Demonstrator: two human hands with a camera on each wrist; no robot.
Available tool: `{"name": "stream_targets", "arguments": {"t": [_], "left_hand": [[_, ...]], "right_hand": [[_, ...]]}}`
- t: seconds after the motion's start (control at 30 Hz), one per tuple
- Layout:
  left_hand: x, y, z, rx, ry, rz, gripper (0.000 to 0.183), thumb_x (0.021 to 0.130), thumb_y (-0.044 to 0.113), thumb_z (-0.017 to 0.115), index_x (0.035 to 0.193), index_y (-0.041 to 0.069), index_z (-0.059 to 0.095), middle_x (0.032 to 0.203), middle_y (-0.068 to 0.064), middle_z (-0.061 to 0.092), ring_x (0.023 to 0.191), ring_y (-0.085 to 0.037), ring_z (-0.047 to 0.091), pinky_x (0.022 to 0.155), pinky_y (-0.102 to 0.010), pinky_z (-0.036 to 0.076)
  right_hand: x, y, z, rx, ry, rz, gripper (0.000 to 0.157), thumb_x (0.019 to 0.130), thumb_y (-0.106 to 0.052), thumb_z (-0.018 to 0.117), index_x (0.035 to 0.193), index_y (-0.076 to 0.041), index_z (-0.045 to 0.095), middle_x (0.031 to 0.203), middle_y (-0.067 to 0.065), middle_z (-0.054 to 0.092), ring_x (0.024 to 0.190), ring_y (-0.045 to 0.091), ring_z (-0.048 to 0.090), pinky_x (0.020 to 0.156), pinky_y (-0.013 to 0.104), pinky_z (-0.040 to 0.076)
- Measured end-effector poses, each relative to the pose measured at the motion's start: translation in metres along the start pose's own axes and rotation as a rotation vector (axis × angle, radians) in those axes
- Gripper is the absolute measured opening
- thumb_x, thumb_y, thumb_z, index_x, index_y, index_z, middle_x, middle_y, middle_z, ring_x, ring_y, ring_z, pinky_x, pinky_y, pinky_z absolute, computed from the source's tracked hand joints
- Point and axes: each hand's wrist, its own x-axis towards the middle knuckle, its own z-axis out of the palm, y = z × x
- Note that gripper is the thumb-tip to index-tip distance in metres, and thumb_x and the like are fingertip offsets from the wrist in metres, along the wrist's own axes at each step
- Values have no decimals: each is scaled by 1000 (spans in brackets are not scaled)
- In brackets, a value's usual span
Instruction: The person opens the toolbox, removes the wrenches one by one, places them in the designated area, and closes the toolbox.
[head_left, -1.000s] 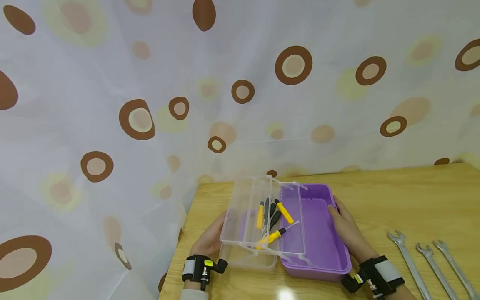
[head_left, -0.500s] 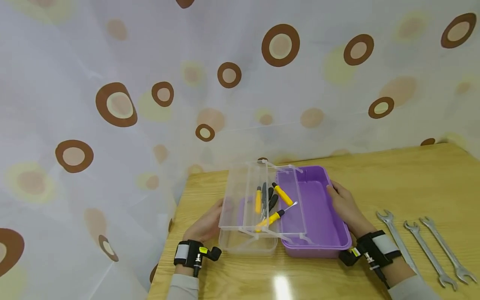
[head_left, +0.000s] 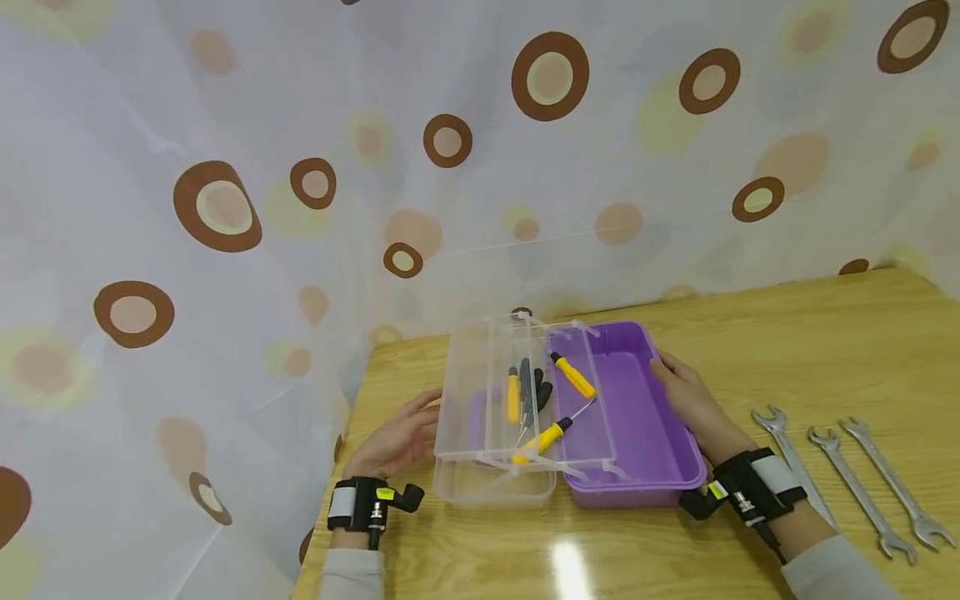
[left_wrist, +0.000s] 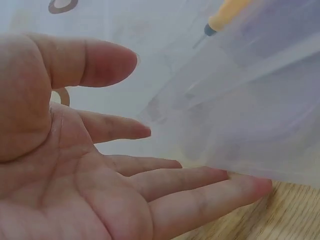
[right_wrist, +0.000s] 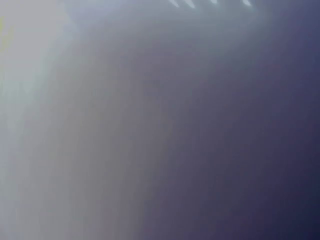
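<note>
Purple box (head_left: 639, 437), rectangular, smooth plastic; right hand (head_left: 693, 407) fingers grip its rim. Left hand (head_left: 397, 442): fingers spread beside clear tray (head_left: 461, 383), left of box.

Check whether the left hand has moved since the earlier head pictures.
Yes, to the left: in the head view, the left hand sits closer to the left edge of the table than it did a second ago.
</note>
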Motion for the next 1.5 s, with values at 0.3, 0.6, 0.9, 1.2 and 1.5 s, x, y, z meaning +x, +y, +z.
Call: {"name": "stream_targets", "arguments": {"t": [0.3, 0.6, 0.9, 1.2, 1.5], "left_hand": [[-6, 9, -11, -55, -58, 10, 56, 118, 25, 28, 166, 7, 7, 149, -7, 52, 123, -21, 64, 96, -39, 57], [-6, -3, -7, -129, -127, 44, 59, 116, 15, 33, 168, 23, 7, 138, -3, 59, 118, -19, 65, 96, -38, 57], [-8, -6, -11, -129, -129, 101, 65, 116, 10, 30, 170, 23, -4, 138, 1, 61, 119, -16, 67, 96, -35, 58], [-10, 0, -10, -108, -119, 131, 66, 115, 9, 36, 170, 20, 2, 142, 1, 61, 120, -15, 67, 96, -33, 58], [-14, 7, -4, 24, -27, 47, 69, 115, 19, 42, 170, 25, 1, 158, -14, 42, 132, -21, 59, 96, -34, 56]], "right_hand": [[3, -8, 5, 44, -17, -17, 67, 116, -40, 24, 168, -4, 1, 169, 32, 16, 148, 46, 32, 102, 37, 48], [-3, -7, 10, 61, -11, 0, 67, 116, -39, 23, 167, -1, 4, 165, 33, 24, 140, 40, 41, 92, 27, 50], [-4, 2, 4, 147, -119, -14, 67, 116, -42, 25, 169, -8, 1, 162, 33, 29, 113, 10, 58, 88, 29, 55], [-7, -2, 14, 58, -44, -64, 65, 116, -37, 23, 167, 1, 9, 152, 35, 40, 117, 21, 57, 89, 30, 54], [-9, 4, 11, 83, -61, -27, 66, 116, -40, 23, 168, -4, 6, 159, 35, 34, 130, 33, 52, 93, 32, 52]]}}
